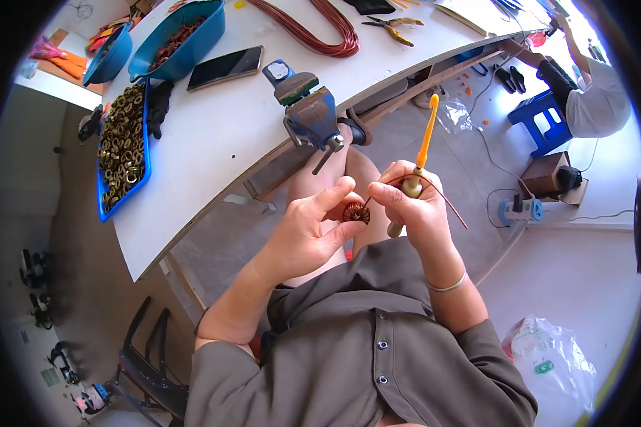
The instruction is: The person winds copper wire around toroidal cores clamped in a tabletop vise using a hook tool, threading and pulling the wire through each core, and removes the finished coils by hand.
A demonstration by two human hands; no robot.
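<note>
My left hand pinches a small ring coil wound with copper-coloured wire, held above my lap between thumb and fingers. Close beside it, my right hand is closed around a hook tool with an orange shaft, its curved tip pointing up and away from me. A length of copper wire runs across the right hand, its loose end sticking out to the right. Between right thumb and forefinger, the wire reaches towards the coil. Fingers hide part of the coil and the tool's handle.
A blue vise is fixed at the edge of the white table. On the table are a blue tray of rings, a phone, a teal basin, a wire bundle and pliers. Another person sits at right.
</note>
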